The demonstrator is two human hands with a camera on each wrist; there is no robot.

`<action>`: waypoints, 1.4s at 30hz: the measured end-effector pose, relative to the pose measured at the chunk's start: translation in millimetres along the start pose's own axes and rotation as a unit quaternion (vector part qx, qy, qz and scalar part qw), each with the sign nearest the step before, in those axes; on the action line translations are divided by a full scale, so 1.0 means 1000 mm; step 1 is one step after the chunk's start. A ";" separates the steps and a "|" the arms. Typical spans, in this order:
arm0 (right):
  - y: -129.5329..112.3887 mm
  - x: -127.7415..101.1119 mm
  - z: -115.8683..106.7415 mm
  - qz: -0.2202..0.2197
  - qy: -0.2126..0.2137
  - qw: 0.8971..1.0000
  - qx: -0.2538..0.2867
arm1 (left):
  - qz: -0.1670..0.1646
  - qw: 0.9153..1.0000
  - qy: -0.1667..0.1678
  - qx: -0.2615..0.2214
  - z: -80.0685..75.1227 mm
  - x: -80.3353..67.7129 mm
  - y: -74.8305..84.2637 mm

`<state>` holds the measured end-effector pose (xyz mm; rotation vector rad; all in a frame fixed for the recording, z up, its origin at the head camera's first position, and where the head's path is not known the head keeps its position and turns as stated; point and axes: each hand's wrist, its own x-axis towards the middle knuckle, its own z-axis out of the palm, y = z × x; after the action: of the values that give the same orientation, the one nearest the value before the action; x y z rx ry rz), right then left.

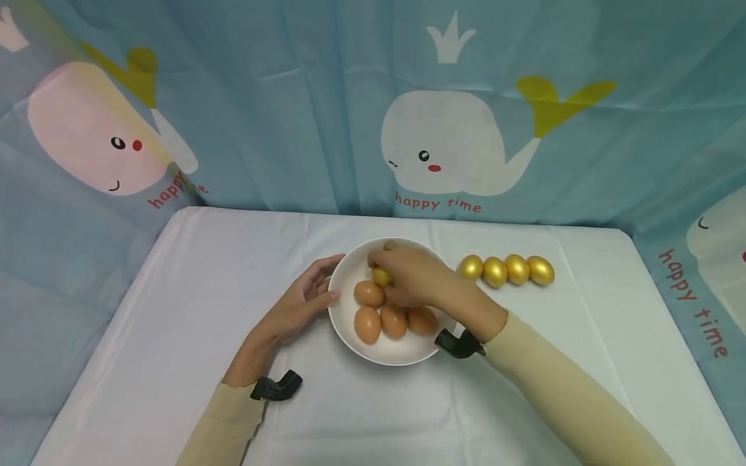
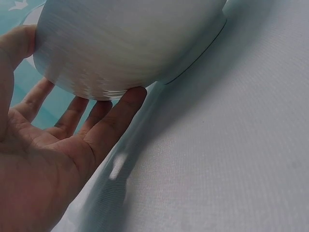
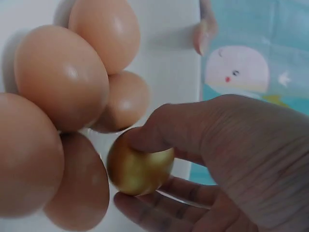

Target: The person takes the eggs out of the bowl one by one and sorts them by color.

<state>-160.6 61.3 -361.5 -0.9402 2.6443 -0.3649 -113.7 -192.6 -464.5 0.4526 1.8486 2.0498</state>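
Staged recording booth, not a kitchen: whale-print "happy time" curtain (image 1: 373,116) encloses 9 to 3 o'clock; white-clothed table (image 1: 175,310).

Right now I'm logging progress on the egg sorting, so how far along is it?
Four gold eggs already lie in a row on the table right of the white bowl. In hand: the right hand pinches a fifth gold egg inside the bowl, while the left hand steadies the rim. Brown eggs lie in the bowl; no other gold egg shows there, so this looks like the last.
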 end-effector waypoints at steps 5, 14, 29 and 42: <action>0.009 -0.015 -0.008 -0.013 0.053 0.997 0.055 | 0.001 1.000 0.001 0.005 -0.001 0.000 0.001; 0.030 -0.050 -0.020 -0.010 0.140 0.982 0.126 | 0.004 1.000 0.002 0.014 -0.003 -0.003 -0.001; 0.077 -0.110 -0.002 0.022 0.282 0.934 0.218 | -0.004 1.000 0.006 0.018 -0.005 -0.005 0.002; 0.120 -0.146 -0.003 0.060 0.361 0.906 0.211 | -0.005 1.000 0.001 0.016 -0.002 0.001 0.001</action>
<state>-122.2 246.5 -369.6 -0.5537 3.0071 -1.4247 -115.5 -193.6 -463.6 0.4479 1.8846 2.0164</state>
